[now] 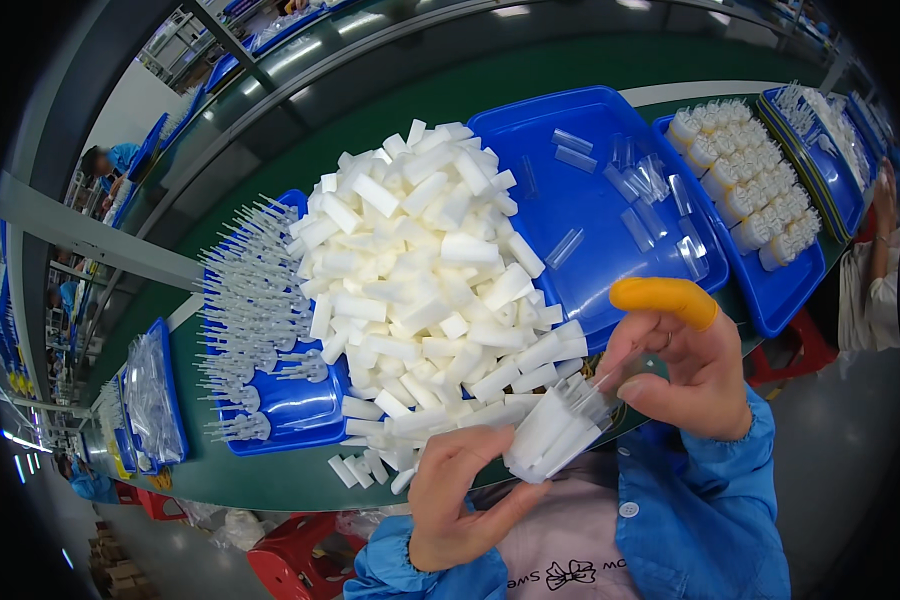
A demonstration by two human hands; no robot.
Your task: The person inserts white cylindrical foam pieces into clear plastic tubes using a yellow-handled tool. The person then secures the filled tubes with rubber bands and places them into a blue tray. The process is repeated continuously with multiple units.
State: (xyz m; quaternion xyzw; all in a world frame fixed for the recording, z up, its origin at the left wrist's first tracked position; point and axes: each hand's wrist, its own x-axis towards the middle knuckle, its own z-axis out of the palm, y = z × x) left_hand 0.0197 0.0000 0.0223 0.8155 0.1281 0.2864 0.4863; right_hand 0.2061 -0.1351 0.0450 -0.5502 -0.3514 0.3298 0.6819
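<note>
In front of my chest, my left hand [470, 490] grips a bundle of white foam sticks [550, 440] from below and the side, thumb and fingers on either side of it. Clear plastic sleeves [592, 402] stick out at the bundle's upper right end. There my right hand [685, 370] closes its thumb and a bent finger on the sleeves' ends. A yellow finger cot covers its index finger, which stretches over the others. Just beyond the hands rises a big heap of white foam sticks [410, 270]. Exactly how the sticks sit in the sleeves is hard to see.
A blue tray [570, 255] behind my right hand holds loose clear sleeves. To its right, another blue tray [780, 310] carries rows of white-and-yellow bundles. At left, a blue tray [300, 405] bears many thin white stemmed parts. Red stools [295, 560] stand below the green table [240, 480].
</note>
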